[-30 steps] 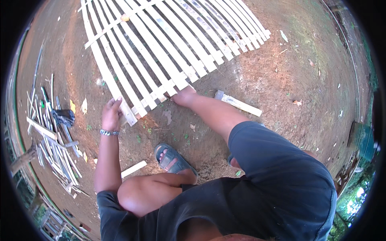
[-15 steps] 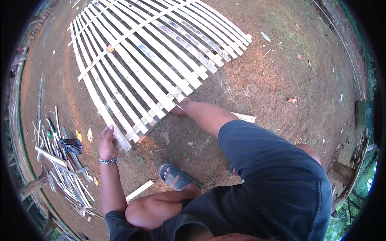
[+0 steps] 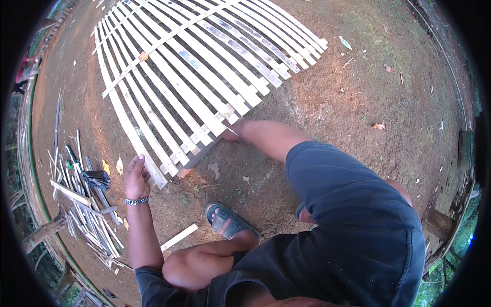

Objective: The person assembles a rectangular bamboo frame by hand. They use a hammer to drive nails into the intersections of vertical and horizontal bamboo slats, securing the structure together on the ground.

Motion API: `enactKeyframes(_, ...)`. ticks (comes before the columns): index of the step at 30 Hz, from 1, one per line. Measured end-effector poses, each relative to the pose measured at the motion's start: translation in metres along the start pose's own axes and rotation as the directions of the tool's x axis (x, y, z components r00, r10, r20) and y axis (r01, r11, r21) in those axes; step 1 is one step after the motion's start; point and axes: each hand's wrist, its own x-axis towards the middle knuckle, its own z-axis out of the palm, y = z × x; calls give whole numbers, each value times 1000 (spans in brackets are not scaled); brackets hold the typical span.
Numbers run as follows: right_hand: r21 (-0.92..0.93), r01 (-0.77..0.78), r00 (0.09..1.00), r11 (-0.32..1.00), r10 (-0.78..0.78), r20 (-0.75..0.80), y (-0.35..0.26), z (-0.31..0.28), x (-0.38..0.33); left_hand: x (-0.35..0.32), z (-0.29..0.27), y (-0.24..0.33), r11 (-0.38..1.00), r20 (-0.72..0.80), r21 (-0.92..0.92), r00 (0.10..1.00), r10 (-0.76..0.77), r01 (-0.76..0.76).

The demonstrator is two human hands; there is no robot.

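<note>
A large panel of pale wooden slats (image 3: 176,81), joined by cross battens, spreads over the ground ahead of me. My left hand (image 3: 136,178), with a chain bracelet at the wrist, grips the near end of the leftmost slat, its thumb against the edge. Under the near ends of the middle slats reaches my right hand (image 3: 233,130); its fingers are mostly hidden there. A short crosspiece links the slat ends along this near edge. Beneath the near left corner shows a reddish-brown block (image 3: 184,173).
At left lies a heap of loose wooden strips (image 3: 92,215) with a black plastic bag (image 3: 97,179) on it. A single pale strip (image 3: 179,237) rests by my left knee. Dry leaves dot the brown soil. My sandalled foot (image 3: 230,221) stands close to the panel.
The whole view has shifted slightly, placing the panel a little higher and to the right. Both hands keep their places on the panel. A pale piece beside my right forearm is now out of sight.
</note>
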Motion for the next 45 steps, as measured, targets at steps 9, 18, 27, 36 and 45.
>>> enactKeyframes(9, -61, 159, 976, 985, -148, 156, 5, 0, -26, 3, -4, -1, 1000, -35, 7, 999, -6, 6)
enactKeyframes(18, -293, 31, 856, 955, 126, 502, 53, -148, -82, 0, 2, 2, 1000, -68, 15, 997, -26, 27)
enactKeyframes(27, -504, -151, 871, 850, 356, 339, 82, -174, -87, -2, 2, 2, 998, -139, 57, 990, -18, 26)
enactKeyframes(36, -460, 53, 958, 886, 85, 274, 68, -133, -79, 4, -4, -6, 997, -130, 67, 991, -19, 28)
enactKeyframes(45, 144, -569, 822, 809, 553, 139, 104, -159, -78, 14, -7, -20, 999, -121, 26, 992, -44, 48)
